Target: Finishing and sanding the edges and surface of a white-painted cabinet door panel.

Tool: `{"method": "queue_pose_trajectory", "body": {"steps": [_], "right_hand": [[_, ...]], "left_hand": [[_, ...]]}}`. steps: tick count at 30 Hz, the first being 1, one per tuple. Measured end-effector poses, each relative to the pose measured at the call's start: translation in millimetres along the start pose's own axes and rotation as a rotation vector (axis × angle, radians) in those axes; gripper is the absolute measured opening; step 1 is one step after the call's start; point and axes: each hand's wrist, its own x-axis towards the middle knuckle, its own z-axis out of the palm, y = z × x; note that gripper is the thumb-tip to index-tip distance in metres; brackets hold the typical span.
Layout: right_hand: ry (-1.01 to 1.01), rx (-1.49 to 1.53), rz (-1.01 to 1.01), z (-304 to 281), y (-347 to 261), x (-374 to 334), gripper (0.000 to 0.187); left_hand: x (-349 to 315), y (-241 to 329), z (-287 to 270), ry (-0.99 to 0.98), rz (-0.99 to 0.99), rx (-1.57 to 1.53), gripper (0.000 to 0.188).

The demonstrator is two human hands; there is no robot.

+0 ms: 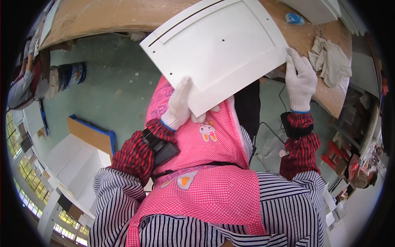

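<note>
Panel (224,61): sits in front of the torso, white, slanted, between both hands; overlaps the near edge of the table (103,18); cannot tell whether touching it.
Panel face: shows a recessed field, a long dark slot along the upper left edge and several small dark holes.
Left hand (178,105): grasps the panel near its lower left corner, thumb side against the edge and face, most fingers hidden behind; wears a white glove with a blue cuff edge.
Right hand (301,80): reaches the panel's right corner with bent fingers, fingertips at the edge; cannot tell whether pinching or merely touching; wears a matching glove.
Sleeves: end in red-and-black covers, with a dark device (164,152) strapped at the left wrist and a dark band (297,125) at the right.
Apron (197,164): covers the front of a striped shirt, pink checked, with a rabbit patch below the panel.
Table, right part: bears a crumpled pale cloth (331,61) just beside the right hand and a small blue packet (294,18) farther back.
Floor (115,82): green, with a bucket (73,76) to the left and a red stool (333,155) to the right.
Far left: partly shows a co-worker (29,82), well apart from the panel.
</note>
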Motion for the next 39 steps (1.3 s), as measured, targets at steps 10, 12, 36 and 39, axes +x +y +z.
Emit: {"method": "queue_pose_trajectory", "body": {"steps": [10, 12, 36, 39], "right_hand": [[-0.270, 0.404, -0.401, 18.0, -112.5, -86.2, 0.033], [-0.069, 0.249, -0.235, 15.2, -79.8, -56.2, 0.031], [0.182, 0.358, 0.069, 13.1, -3.9, 0.7, 0.027], [0.255, 0.390, 0.105, 14.0, 4.2, -7.3, 0.025]], "left_hand": [[18.5, -35.9, -1.8, 0.404, 0.245, 0.187, 0.069], [-0.9, 5.1, 7.3, 0.045, -0.016, 0.139, 0.071], [23.5, 84.3, -52.1, 0.244, 0.465, 0.127, 0.039], [0.4, 57.9, -18.2, 0.379, 0.432, -0.206, 0.042]]}}
